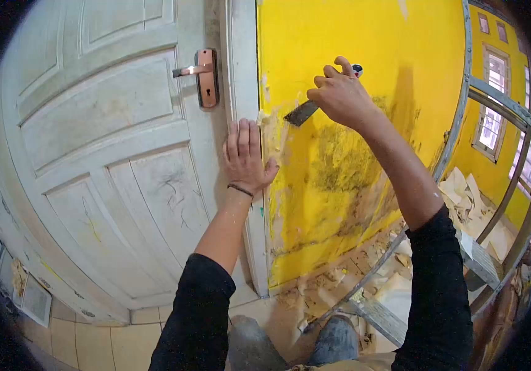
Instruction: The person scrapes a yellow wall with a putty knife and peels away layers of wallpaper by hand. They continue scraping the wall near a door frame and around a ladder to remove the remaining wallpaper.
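Yellow paint covers a stained, peeling wall [352, 154] beside a white panelled wooden door [108, 111]. The right hand [341, 96] has its grip wrapped around a flat dark metal scraper [302, 114], its blade at the wall near the white wooden door frame [245, 62]. The left hand [247, 159] lies flat on that frame, grip unclenched, thumb spread from the fingers.

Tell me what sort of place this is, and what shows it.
Probably a home or similar building under renovation: a scuffed white panelled door, a stained, peeling yellow painted wall, and loose pale scraps beside it.
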{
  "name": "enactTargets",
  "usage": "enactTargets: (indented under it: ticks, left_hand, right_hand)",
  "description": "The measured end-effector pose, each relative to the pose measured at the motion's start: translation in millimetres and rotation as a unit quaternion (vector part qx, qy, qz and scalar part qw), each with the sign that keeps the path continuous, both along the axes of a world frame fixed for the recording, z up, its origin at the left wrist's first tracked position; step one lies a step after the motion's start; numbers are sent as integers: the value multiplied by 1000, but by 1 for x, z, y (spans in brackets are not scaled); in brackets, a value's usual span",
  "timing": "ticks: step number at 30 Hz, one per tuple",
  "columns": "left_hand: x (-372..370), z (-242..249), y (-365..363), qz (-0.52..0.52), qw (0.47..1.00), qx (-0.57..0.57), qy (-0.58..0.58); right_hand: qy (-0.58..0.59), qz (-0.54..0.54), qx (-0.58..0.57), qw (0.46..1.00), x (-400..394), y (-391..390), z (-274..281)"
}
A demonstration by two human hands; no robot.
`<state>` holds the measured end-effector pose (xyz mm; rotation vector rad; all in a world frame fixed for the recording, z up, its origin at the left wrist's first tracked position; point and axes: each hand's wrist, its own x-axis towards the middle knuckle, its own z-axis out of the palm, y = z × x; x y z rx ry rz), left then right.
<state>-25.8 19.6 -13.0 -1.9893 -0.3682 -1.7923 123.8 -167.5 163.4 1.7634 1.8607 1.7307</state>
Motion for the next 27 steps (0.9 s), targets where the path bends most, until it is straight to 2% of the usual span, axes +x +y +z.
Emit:
enactTargets:
  ticks: [1,5,7,9,11,13,14,16,19,20,22,27]
  left_hand:
    - [0,-1,-1,0,1000,-9,3]
    - [-2,-2,-3,10,1000,-7,10]
    - [0,0,-4,13,1000,-20,11]
    - [-1,0,-4,9,1000,-14,10]
    - [-1,0,-6,-6,1000,-24,12]
    - [1,0,-6,1,1000,-20,6]
    - [3,-3,-4,13,1000,-17,3]
    - [1,-3,1,9,1000,-7,3]
    - [0,-4,4,1,1000,3,1]
    - [0,-4,5,2,1000,1,2]
    - [1,-5,4,1,1000,-1,-6]
    - [3,-4,7,-14,1000,-4,-13]
  right_hand:
    - [-1,-30,17,999,0,-1,-4]
    - [11,-31,-40,999,4,-15,-2]
    - [15,-39,-24,999,12,-17,-1]
    - [29,-31,-17,999,19,-5,-22]
    - [97,-18,-73,992,8,13,-60]
    - [118,5,-73,990,5,8,-65]
    - [111,9,-67,991,9,4,-54]
    - [72,-18,22,997,9,-9,-19]
    - [56,7,37,998,-7,-7,29]
    - [56,8,34,998,-14,3,31]
    - [-14,-41,-27,999,-29,20,29]
    - [-64,-40,1,997,-37,13,42]
